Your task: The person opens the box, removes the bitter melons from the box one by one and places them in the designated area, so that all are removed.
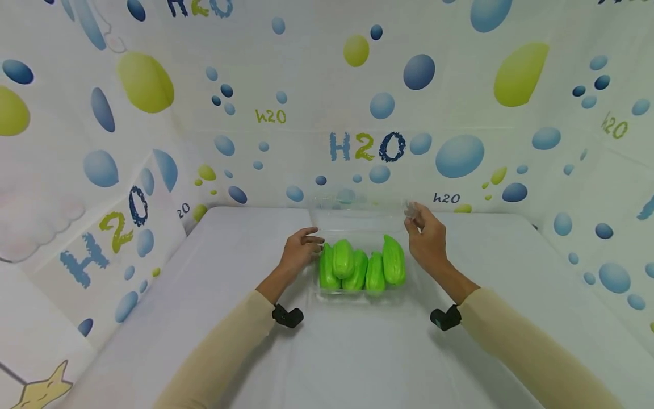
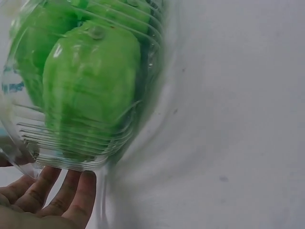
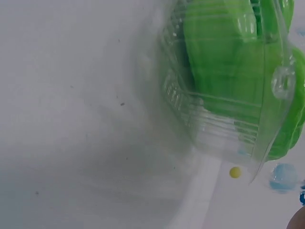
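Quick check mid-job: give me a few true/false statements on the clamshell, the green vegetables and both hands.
1. The clamshell sits on the table. True.
2. Its lid is shut flat. False: the lid stands raised at the back.
3. The right hand pinches the lid's corner. True.
4. The vegetables are red. False: they are green.
5. The left hand rests far from the clamshell. False: it is at the left edge.

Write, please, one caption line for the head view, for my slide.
Left hand steadies a clear clamshell box of green vegetables while right hand pinches its raised lid.
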### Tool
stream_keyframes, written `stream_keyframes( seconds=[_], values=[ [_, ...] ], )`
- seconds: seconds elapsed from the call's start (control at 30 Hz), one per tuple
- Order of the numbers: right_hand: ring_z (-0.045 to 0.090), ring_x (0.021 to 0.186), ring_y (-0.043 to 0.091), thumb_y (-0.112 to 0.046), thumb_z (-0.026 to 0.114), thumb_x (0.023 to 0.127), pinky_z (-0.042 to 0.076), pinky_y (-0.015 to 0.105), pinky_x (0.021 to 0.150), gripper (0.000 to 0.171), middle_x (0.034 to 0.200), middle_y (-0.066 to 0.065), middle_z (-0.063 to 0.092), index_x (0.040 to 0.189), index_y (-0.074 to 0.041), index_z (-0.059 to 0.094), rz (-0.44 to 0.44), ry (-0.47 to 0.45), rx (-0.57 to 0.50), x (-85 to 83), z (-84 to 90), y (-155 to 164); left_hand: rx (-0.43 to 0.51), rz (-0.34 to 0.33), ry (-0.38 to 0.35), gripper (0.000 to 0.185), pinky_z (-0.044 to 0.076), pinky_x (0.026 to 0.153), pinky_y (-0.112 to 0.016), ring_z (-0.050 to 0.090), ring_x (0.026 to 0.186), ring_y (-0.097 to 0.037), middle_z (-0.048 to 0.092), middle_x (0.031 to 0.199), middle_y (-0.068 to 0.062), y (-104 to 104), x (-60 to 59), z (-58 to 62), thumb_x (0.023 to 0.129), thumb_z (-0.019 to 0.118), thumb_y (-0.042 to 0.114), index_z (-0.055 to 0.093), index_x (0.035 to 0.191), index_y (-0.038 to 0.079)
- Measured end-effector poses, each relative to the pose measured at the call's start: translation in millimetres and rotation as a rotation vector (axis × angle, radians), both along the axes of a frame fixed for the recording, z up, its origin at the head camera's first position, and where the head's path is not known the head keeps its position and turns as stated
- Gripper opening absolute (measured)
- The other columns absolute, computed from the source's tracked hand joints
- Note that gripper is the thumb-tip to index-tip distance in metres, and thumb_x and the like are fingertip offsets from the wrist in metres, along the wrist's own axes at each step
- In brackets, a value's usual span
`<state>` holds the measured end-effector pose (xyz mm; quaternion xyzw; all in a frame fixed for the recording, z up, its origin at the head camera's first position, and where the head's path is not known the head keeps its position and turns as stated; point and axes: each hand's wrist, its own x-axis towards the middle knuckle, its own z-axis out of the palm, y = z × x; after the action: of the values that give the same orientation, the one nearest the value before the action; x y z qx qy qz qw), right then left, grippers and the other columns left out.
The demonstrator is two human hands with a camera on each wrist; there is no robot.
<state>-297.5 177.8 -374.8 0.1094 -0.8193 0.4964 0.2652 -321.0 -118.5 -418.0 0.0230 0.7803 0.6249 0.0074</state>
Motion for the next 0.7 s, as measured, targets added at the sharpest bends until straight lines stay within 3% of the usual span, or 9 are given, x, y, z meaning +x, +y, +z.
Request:
stream_keyframes(
  seconds=[0.23,0.47,0.7],
  values=[
    [0.062,0.127,0.029,-0.003,0.055,0.103,0.053,0.037,0.101,0.033,0.132,0.018,0.066,0.136,0.002,0.059,-0.006,-0.03,0.01,-7.8,-4.0,1,-0.025,0.042,0.044,0.052,0.058,0.093,-0.038,0.067,0.112,-0.026,0.069,0.125,-0.013,2,7.3,-4.6,0.095,0.053,0.004,0.051,0.147,0.006],
    [0.061,0.126,0.033,0.0,0.051,0.104,0.052,0.04,0.103,0.04,0.142,0.022,0.058,0.144,0.004,0.051,0.056,-0.036,0.097,-22.5,-5.7,7,-0.041,0.066,0.093,0.051,0.058,0.088,-0.036,0.068,0.108,-0.026,0.07,0.12,-0.013,5,11.6,-6.7,0.095,0.05,0.004,0.052,0.146,0.005],
    [0.062,0.126,0.034,0.001,0.051,0.104,0.052,0.041,0.103,0.049,0.145,0.022,0.056,0.152,0.001,0.042,0.083,-0.156,0.135,-32.3,-3.7,12,-0.096,0.116,0.135,0.05,0.058,0.083,-0.035,0.069,0.104,-0.025,0.072,0.117,-0.011,9,15.5,-6.6,0.095,0.049,0.007,0.054,0.145,0.004]
  ],
)
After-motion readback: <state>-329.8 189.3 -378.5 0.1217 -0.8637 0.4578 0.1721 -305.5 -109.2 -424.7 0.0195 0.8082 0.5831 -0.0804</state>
